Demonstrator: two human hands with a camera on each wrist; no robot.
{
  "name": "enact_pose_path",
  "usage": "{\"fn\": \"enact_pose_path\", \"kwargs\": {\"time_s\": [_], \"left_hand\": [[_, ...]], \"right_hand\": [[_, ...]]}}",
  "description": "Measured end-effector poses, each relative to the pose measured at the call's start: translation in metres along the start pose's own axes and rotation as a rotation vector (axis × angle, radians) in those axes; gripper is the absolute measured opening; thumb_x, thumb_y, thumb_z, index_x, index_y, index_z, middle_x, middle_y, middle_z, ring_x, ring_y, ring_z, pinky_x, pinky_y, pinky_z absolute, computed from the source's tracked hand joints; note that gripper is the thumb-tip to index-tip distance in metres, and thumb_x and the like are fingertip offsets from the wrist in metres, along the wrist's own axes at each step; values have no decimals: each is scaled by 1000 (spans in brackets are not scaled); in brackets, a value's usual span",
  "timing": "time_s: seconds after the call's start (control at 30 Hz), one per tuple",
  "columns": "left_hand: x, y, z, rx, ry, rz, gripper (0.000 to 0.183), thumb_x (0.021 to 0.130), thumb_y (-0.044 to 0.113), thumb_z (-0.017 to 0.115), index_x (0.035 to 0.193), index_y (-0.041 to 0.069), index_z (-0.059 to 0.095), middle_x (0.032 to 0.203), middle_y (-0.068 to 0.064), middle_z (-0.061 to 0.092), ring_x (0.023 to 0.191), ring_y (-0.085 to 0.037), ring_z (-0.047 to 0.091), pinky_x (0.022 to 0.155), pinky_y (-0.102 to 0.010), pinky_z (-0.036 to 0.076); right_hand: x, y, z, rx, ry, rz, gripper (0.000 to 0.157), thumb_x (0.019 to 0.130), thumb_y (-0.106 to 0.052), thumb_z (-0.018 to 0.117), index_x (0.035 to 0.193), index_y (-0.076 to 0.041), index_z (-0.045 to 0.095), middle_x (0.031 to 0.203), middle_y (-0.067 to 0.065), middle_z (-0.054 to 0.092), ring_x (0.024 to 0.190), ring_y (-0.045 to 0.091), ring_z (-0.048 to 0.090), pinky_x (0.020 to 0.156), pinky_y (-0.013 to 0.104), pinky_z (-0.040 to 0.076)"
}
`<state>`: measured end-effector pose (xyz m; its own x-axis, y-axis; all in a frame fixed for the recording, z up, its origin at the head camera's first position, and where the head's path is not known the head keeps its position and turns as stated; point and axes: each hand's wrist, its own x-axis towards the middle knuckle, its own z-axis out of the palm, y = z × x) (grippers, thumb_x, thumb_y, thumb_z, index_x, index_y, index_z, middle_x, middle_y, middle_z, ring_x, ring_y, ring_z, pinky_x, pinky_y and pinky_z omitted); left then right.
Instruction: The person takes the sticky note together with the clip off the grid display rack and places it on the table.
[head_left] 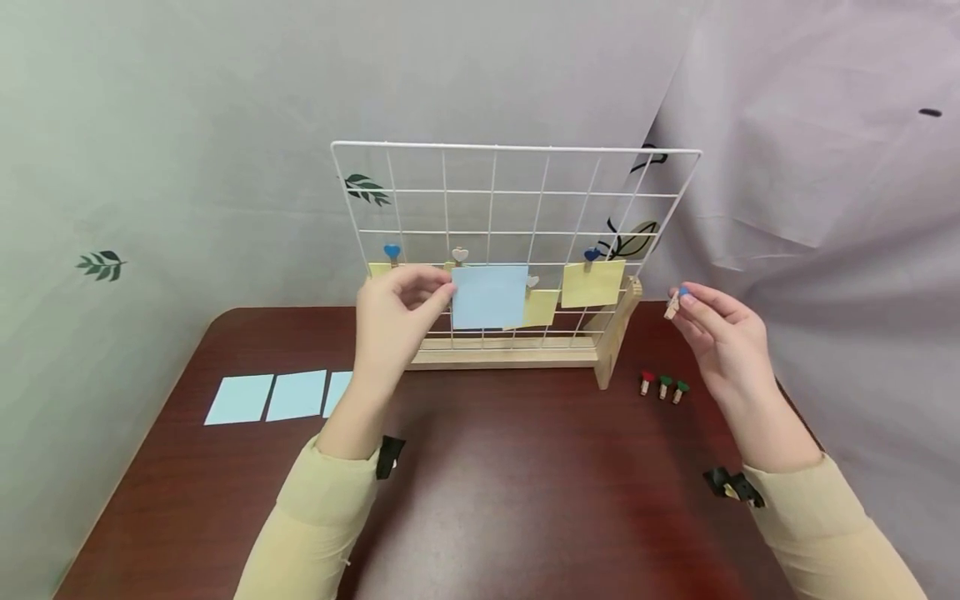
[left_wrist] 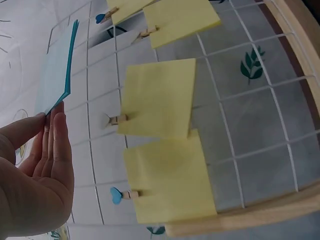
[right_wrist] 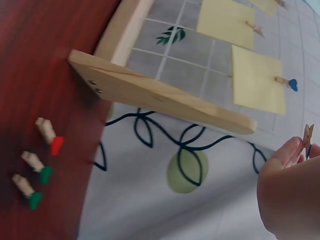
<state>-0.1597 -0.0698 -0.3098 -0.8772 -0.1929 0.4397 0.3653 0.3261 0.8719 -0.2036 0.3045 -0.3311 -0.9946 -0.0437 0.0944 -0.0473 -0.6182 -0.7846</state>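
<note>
Between thumb and fingers, my left hand [head_left: 401, 321] pinches a light blue paper note [head_left: 490, 297] by its left edge, in front of the white wire grid [head_left: 517, 148]. My right hand [head_left: 723, 337], to the right of the grid, pinches a small wooden clothespin [head_left: 672, 307] with a blue heart. Yellow notes [head_left: 592, 284] hang on the grid from heart clothespins, among them a dark blue one [head_left: 592, 254] and a white one [head_left: 460, 255]. In the left wrist view the blue note [left_wrist: 60, 70] stands apart from the yellow notes [left_wrist: 157, 97].
Light blue notes [head_left: 238, 399] lie in a row at the table's left. Three clothespins, one red [head_left: 647, 382] and two green [head_left: 664, 387], lie at the right. A wooden stand [head_left: 618, 333] holds the grid on the dark red table [head_left: 510, 483].
</note>
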Motion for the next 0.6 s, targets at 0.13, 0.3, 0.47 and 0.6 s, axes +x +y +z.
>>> {"fn": "enact_pose_path", "kwargs": {"time_s": [0.13, 0.3, 0.47, 0.6], "left_hand": [[-7, -12, -6, 16, 10, -39, 10, 93, 1, 79, 101, -4, 80, 94, -24, 78, 70, 9, 66, 73, -10, 58], [-14, -29, -15, 59, 12, -79, 9, 94, 2, 79, 100, -3, 80, 92, -24, 78, 69, 9, 66, 72, -9, 57], [-21, -44, -25, 87, 20, -127, 10, 95, 6, 79, 100, -2, 81, 91, -22, 79, 69, 9, 67, 72, -9, 56], [-27, -56, -30, 103, 30, -171, 10, 95, 7, 79, 100, -2, 81, 89, -19, 79, 68, 7, 69, 70, -10, 57]], "right_hand": [[-5, 6, -14, -12, 18, 14, 27, 102, 14, 55, 99, 5, 80, 93, 14, 83, 81, 19, 81, 78, 27, 66], [-10, 13, -32, -33, 48, 31, 28, 102, 14, 55, 99, 3, 81, 94, 13, 83, 81, 19, 81, 79, 26, 66], [-15, 21, -51, -53, 72, 44, 30, 103, 14, 55, 101, 2, 82, 96, 11, 83, 83, 18, 81, 80, 25, 66], [-19, 28, -64, -52, 104, 60, 31, 103, 13, 54, 101, 1, 82, 96, 11, 84, 82, 17, 81, 80, 25, 66]]}}
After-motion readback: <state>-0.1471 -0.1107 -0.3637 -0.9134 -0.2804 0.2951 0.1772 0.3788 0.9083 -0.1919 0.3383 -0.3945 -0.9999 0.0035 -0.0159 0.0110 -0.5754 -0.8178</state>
